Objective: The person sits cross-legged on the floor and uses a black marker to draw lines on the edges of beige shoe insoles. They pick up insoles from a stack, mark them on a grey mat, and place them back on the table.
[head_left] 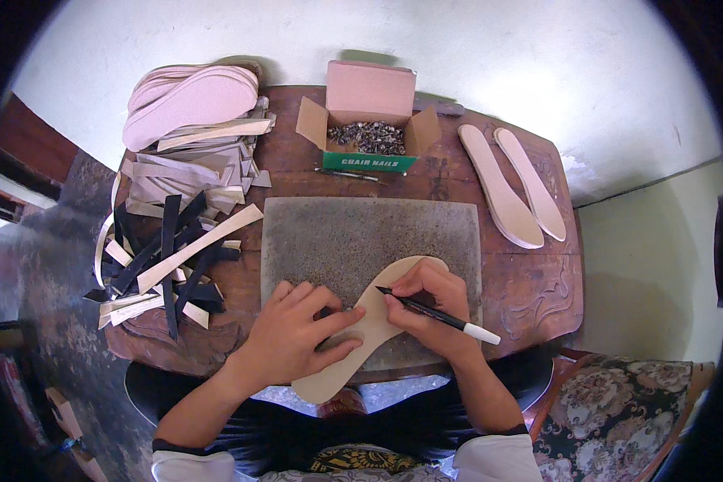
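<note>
Reference: clock directions are read from the centre of the grey slab [321, 229], with 12 o'clock on the far side of the table [538, 269].

Workpiece position: the beige sole piece [369, 333] lies across the slab from 1 o'clock to 7 o'clock, wide end far, narrow end reaching past the slab's near edge.

Grip, right hand [438, 293]: closed on the black pen [444, 317], thumb and fingers near the writing end. The white end points to 4 o'clock. The tip stands at the left edge of the wide end; whether it touches the surface cannot be told.

Grip, left hand [297, 333]: not closed on anything; thumb and fingers are spread over the middle of the sole piece.

Procedure for marking (judgement):
1. Press with the left fingers spread, so that the piece should not pivot under the pen.
2. Place the left fingertips clear of the intended line.
3. Apply light, even pressure; a heavy stroke may thicken the mark.
4. Steady the right hand on the piece before each stroke.
5. Support the narrow end; its overhang could tip the piece if pressed.

Surroundings: the open box of small metal nails [369, 138] stands at 12 o'clock, two sole pieces [502, 193] lie at 2 o'clock, and the strip pile [169, 261] lies at 9 o'clock
</note>
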### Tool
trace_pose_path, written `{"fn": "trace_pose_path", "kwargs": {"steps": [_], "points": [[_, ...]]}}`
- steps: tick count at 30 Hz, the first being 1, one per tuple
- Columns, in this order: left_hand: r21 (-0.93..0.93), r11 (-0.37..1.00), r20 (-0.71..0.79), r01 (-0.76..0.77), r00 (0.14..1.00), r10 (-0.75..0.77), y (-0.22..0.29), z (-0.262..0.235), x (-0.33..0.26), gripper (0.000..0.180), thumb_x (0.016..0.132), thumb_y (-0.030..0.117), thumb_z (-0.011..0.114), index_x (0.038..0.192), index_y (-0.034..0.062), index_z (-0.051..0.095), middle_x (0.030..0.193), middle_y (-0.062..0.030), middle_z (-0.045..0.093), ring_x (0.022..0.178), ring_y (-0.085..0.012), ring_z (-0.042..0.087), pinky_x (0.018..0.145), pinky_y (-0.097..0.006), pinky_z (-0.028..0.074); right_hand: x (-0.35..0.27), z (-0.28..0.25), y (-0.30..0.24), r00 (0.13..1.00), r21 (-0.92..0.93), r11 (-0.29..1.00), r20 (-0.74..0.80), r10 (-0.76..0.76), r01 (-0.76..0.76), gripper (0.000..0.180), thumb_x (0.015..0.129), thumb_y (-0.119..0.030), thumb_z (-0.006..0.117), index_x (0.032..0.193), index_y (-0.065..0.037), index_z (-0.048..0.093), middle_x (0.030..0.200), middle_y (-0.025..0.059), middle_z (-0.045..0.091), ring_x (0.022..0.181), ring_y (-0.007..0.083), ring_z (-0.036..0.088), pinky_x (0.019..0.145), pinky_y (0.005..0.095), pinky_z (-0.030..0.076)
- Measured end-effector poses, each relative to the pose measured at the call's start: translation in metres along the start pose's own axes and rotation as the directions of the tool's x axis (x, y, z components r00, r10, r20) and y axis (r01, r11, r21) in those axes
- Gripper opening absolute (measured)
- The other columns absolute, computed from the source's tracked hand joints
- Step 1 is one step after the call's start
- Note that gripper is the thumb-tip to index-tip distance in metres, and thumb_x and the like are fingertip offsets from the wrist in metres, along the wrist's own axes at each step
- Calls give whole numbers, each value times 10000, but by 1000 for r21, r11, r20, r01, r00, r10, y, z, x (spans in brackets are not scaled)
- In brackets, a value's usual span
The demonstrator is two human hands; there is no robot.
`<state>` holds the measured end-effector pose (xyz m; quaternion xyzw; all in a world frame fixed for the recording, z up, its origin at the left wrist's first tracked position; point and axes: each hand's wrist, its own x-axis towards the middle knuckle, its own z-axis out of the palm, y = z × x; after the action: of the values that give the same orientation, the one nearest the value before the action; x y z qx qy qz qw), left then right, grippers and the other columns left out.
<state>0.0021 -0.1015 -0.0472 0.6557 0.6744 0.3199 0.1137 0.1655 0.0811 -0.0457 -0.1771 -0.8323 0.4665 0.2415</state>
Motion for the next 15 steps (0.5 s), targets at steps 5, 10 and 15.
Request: {"fn": "trace_pose_path", "kwargs": {"steps": [5,10,15], "points": [[1,1000,-1,-8,1000,8,0,-1,1,374,808,335,827,1147,191,768,932,7,576,872,-199,563,766,-370,383,0,1,2,1000,-46,999,-15,-15,15,198,737,-50,811,818,-15,634,810,93,657,756,239,671,686,346,533],[-2,1000,-8,9,1000,-9,1,-2,1,380,774,320,857,1126,195,784,928,10,587,858,-197,566,756,-373,378,-1,1,2,1000,-14,1000,-7,-5,5,195,733,-53,809,815,-22,635,799,91,648,748,246,658,683,346,521],[-3,1000,-7,9,1000,-9,1,-2,2,379,776,322,856,1126,195,785,926,11,589,852,-197,569,755,-371,378,0,2,4,1000,-29,1000,-24,-9,8,191,732,-58,808,809,-27,636,792,89,644,754,251,647,692,350,511]]}}
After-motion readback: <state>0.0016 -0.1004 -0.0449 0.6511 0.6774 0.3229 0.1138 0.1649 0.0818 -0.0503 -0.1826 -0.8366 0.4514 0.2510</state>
